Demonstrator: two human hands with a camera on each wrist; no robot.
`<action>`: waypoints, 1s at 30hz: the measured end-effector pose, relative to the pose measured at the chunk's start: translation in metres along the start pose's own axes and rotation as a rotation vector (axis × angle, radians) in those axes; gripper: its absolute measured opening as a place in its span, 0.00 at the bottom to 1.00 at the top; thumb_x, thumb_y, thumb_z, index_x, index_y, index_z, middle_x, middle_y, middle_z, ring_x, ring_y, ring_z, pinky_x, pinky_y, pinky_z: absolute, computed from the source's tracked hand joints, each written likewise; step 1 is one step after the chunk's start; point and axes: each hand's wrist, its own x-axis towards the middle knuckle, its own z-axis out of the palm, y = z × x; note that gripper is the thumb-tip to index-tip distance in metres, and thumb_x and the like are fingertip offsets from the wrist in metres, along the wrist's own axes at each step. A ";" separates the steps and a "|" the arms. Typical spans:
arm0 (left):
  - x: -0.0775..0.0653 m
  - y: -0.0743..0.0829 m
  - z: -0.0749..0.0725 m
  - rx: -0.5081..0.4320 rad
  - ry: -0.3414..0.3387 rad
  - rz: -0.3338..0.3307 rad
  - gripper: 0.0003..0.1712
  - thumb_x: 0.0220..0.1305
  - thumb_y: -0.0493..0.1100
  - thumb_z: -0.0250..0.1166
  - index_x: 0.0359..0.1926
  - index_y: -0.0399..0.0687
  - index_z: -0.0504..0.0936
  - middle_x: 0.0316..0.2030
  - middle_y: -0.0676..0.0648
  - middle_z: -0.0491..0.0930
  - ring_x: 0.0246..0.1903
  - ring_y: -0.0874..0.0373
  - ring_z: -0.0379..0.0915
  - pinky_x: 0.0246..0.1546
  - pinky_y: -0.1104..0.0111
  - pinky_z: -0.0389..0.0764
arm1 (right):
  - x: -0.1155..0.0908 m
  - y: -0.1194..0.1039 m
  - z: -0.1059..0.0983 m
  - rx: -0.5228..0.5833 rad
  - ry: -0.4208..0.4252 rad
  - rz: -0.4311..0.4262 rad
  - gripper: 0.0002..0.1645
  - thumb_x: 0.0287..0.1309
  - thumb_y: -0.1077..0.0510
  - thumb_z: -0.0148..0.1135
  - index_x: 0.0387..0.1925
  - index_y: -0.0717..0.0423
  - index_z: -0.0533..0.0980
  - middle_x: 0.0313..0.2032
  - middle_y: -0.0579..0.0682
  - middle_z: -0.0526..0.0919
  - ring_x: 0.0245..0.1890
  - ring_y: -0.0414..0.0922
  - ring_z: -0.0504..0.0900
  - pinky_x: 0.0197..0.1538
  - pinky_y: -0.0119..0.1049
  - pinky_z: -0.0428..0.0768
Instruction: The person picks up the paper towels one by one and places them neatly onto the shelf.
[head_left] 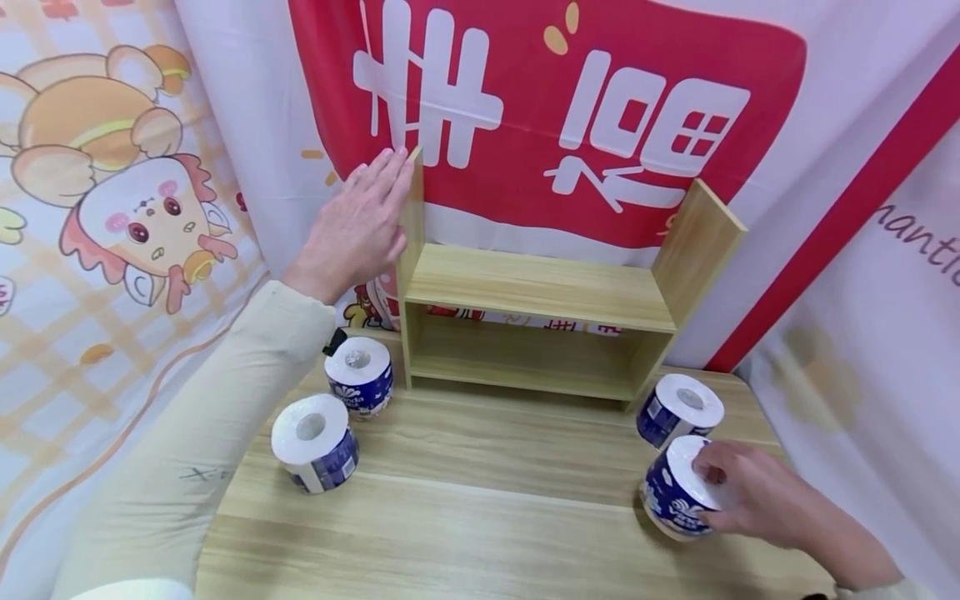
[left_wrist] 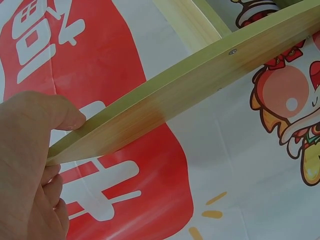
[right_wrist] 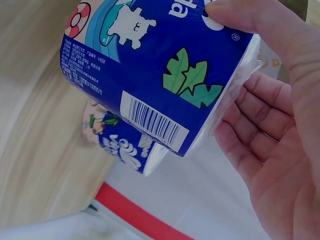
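Note:
A small wooden desk shelf (head_left: 540,287) with two tall side panels stands at the back of the table. My left hand (head_left: 363,221) holds the top end of its left side panel (left_wrist: 150,112); in the left wrist view the thumb lies on one side and the fingertips on the other. At the right, my right hand (head_left: 765,496) grips a wrapped toilet paper roll (head_left: 678,492) with a blue label. Its thumb presses the label side and its fingers reach over the top by the core. A second roll (head_left: 678,408) stands just behind that one.
Two more toilet paper rolls (head_left: 315,442) stand at the left of the wooden table (head_left: 480,517), near my left forearm. Printed cloth (head_left: 540,108) hangs close behind the shelf and along both sides.

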 end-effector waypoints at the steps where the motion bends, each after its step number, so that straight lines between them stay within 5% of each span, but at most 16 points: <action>1: 0.000 0.000 0.000 -0.002 -0.003 -0.001 0.50 0.66 0.47 0.55 0.76 0.44 0.33 0.78 0.42 0.37 0.77 0.45 0.35 0.76 0.51 0.48 | 0.002 -0.002 -0.001 0.004 -0.003 -0.004 0.29 0.18 0.48 0.83 0.29 0.40 0.74 0.26 0.30 0.72 0.28 0.26 0.69 0.26 0.22 0.71; 10: -0.001 0.001 0.001 -0.001 -0.013 0.005 0.50 0.66 0.47 0.56 0.76 0.44 0.33 0.78 0.42 0.38 0.77 0.45 0.35 0.76 0.52 0.49 | 0.020 -0.013 -0.005 -0.020 -0.102 -0.025 0.27 0.25 0.45 0.81 0.28 0.39 0.72 0.26 0.31 0.70 0.28 0.28 0.68 0.27 0.22 0.69; 30: -0.002 0.000 0.000 -0.025 -0.004 -0.003 0.52 0.64 0.47 0.58 0.77 0.45 0.34 0.78 0.43 0.39 0.78 0.46 0.35 0.77 0.54 0.49 | 0.090 -0.035 -0.023 -0.009 -0.166 -0.168 0.23 0.28 0.46 0.79 0.30 0.43 0.75 0.28 0.34 0.75 0.28 0.32 0.70 0.28 0.21 0.68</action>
